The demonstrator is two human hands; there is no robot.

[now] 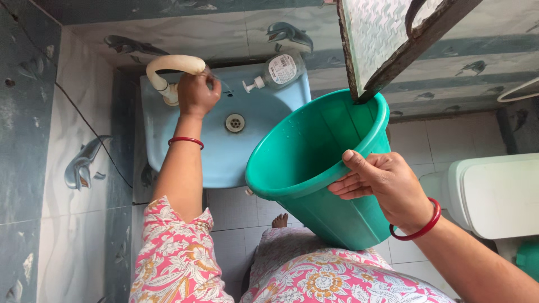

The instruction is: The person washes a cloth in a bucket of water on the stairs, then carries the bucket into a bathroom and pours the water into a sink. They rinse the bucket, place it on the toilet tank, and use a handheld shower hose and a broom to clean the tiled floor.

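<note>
Tiled bathroom walls with grey dolphin prints close around me, and a pale blue wall basin [168, 146] sits straight ahead, its drain [234, 122] dry as far as I can see. My hands are well apart. My left hand [197, 93] is up at the back of the basin, fingers closed around the tap where the curved cream spout [171, 65] rises; I see no water running from it. My right hand [382, 188] grips the rim of a green plastic bucket [314, 168], thumb inside, holding it tilted with its mouth toward the basin's right edge. The bucket looks empty apart from a few droplets on its inner wall, so I judge filling has not begun. A clear soap dispenser [278, 72] lies on the basin's back ledge, and a white toilet [494, 193] stands to my right.
</note>
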